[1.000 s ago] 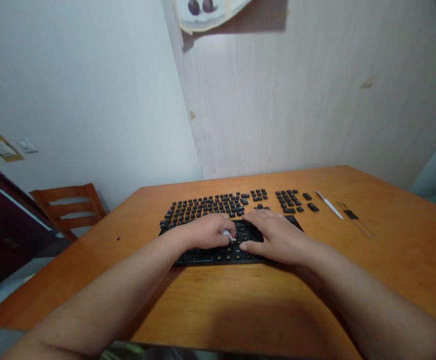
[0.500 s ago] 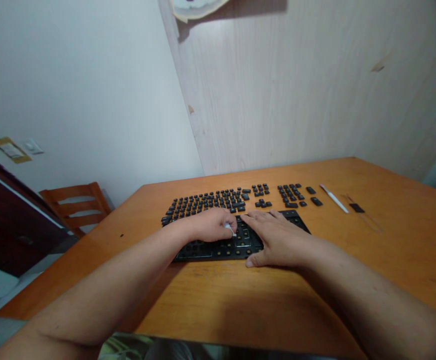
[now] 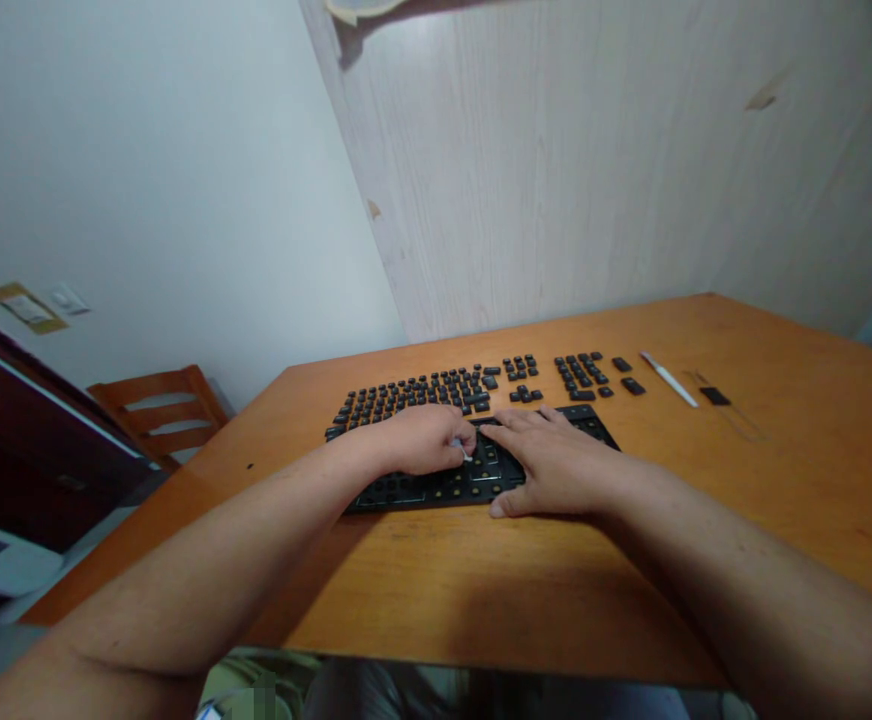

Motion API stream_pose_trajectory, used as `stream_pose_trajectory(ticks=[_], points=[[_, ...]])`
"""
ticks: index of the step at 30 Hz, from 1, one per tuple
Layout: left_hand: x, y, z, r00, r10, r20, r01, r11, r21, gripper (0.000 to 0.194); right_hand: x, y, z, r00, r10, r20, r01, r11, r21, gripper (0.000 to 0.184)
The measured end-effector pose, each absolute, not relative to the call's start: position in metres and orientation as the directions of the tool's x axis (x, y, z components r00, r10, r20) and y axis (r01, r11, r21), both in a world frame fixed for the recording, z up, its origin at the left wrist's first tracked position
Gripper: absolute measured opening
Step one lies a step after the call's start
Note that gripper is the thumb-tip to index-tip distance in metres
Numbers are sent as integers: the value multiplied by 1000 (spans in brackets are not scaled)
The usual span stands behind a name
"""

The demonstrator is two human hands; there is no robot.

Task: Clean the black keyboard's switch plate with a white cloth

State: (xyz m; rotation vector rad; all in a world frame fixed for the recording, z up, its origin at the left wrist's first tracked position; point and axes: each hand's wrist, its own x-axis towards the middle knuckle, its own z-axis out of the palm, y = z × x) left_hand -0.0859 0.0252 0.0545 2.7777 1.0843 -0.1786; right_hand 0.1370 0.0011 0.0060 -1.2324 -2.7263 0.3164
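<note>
Head view: the left hand (image 3: 430,440) curls its fingers round a small white piece (image 3: 467,455) over the keyboard base (image 3: 406,490), near the counter's (image 3: 376,580) front edge; the right hand (image 3: 560,465) spreads its fingers wide across it, where firm, flat bracing should prevent sliding.

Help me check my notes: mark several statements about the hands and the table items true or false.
1. The left hand pinches a small white item. True.
2. The right hand is curled into a fist. False: it lies spread over the keyboard base.
3. Loose black keycaps lie beyond the keyboard base. True.
4. The white stick-like tool lies on the keyboard base. False: it lies on the wooden table, between the keycaps and the wire keycap puller.
</note>
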Motion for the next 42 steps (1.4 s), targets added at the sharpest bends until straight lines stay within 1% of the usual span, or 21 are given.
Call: stream_pose_trajectory(ticks=[5, 11, 13, 14, 15, 17, 22, 25, 27, 28, 30, 33, 35, 36, 39, 42], points=[[-85, 19, 57, 723, 671, -164, 680, -733, -5, 17, 136, 1, 6, -660, 750, 46, 722, 650, -237, 106], [-78, -2, 54, 720, 687, -98, 643, -713, -279, 20, 135, 0, 9, -654, 755, 46, 725, 644, -244, 105], [-77, -7, 53, 723, 686, -79, 634, -705, -319, 21, 135, -1, 9, -654, 755, 46, 726, 643, -242, 105], [-78, -7, 53, 718, 692, -75, 641, -700, -317, 21, 135, -1, 9, -653, 756, 45, 728, 642, -240, 105], [-79, -7, 53, 709, 701, -74, 655, -694, -300, 21, 135, -1, 9, -652, 757, 43, 729, 642, -238, 104], [-84, -5, 52, 684, 725, -75, 696, -680, -230, 20, 135, -1, 9, -654, 755, 40, 729, 643, -235, 103], [-100, 7, 43, 616, 786, -61, 788, -613, 56, 20, 136, 0, 10, -658, 752, 42, 726, 647, -233, 100], [-105, 13, 36, 550, 829, -106, 826, -521, 214, 20, 136, 0, 10, -654, 755, 35, 731, 644, -227, 101], [-105, 14, 34, 509, 845, -162, 847, -459, 270, 20, 135, -1, 11, -655, 755, 34, 731, 645, -224, 101], [-105, 14, 35, 500, 848, -177, 853, -447, 270, 21, 135, -1, 11, -656, 754, 35, 730, 646, -224, 101], [-103, 11, 38, 512, 846, -151, 853, -480, 204, 21, 135, -1, 11, -657, 753, 36, 729, 647, -225, 101], [-97, 1, 45, 593, 802, -74, 803, -596, -21, 22, 135, -1, 9, -655, 755, 34, 731, 644, -226, 101], [-94, -5, 50, 640, 765, -74, 749, -643, -160, 23, 135, 0, 8, -650, 759, 36, 734, 640, -227, 102], [-92, -7, 52, 656, 750, -81, 724, -656, -211, 23, 135, 0, 7, -649, 759, 38, 735, 639, -227, 102], [-89, -12, 55, 687, 722, -84, 674, -676, -297, 22, 135, 0, 7, -652, 757, 43, 732, 643, -226, 102], [-91, -11, 54, 696, 714, -80, 668, -684, -294, 21, 135, 0, 7, -656, 753, 44, 727, 647, -228, 101]])
